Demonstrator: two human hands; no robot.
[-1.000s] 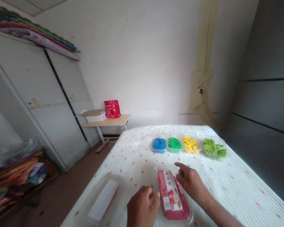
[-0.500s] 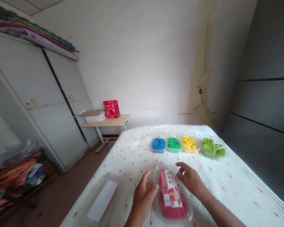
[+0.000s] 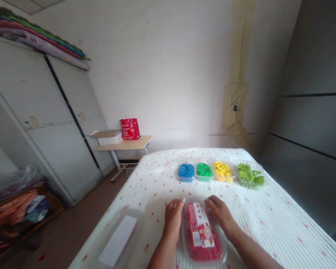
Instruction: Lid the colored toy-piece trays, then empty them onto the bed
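Note:
A clear plastic box [image 3: 203, 233] with red pieces inside and a printed label on top lies on the patterned cloth [image 3: 156, 186]. My left hand [image 3: 173, 218] grips its left edge near the far corner, fingers together. On the opposite edge, my right hand [image 3: 218, 213] holds the far right corner with bent fingers. Beyond the hands stand clear tubs with blue pieces [image 3: 186, 170], green pieces [image 3: 204, 170], yellow pieces [image 3: 223, 171] and light green pieces [image 3: 250, 174].
At the front left lies a clear lid with a white label [image 3: 119, 241]. Behind, a small side table [image 3: 123, 144] bears a red bag [image 3: 130, 129] and a white box [image 3: 109, 138]. Cabinets [image 3: 70, 130] stand at the left, with folded clothes on a low rack below.
Both hands have closed onto the far corners of the red box; before, their fingers were spread beside it. The view has shifted slightly.

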